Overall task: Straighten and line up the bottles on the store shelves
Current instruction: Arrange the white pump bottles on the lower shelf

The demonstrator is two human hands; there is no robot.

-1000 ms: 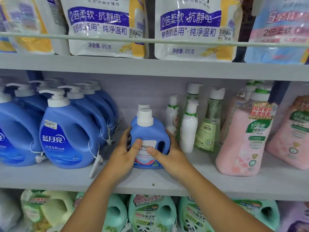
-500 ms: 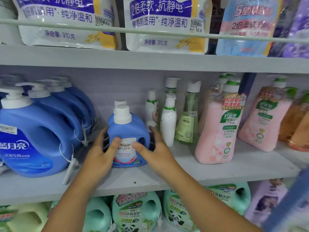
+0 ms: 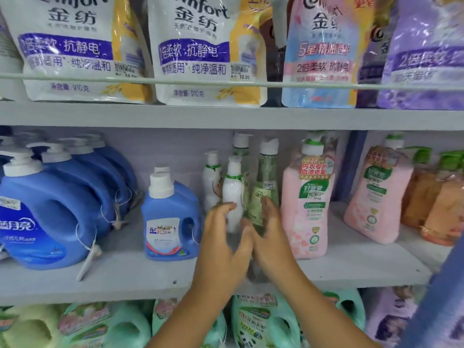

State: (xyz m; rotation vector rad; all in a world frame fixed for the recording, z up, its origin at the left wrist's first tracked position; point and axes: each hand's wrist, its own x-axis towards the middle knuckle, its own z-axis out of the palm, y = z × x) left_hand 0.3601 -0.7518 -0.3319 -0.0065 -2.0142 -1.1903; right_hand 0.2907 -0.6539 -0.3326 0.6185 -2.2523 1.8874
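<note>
With both hands reaching onto the middle shelf [image 3: 125,277], step looks like lining up the small bottles; next, close on them and square them. Left hand [image 3: 221,249] fingers spread, touching white bottle [image 3: 232,194]; right hand [image 3: 270,237] loosely open at green bottle [image 3: 263,197]; neither gripped yet

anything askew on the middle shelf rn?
Slightly. The green clear bottle leans left against the small white bottle, and the pair sits back from the shelf edge. The left hand and right hand are reaching for them. No spills visible.
</note>
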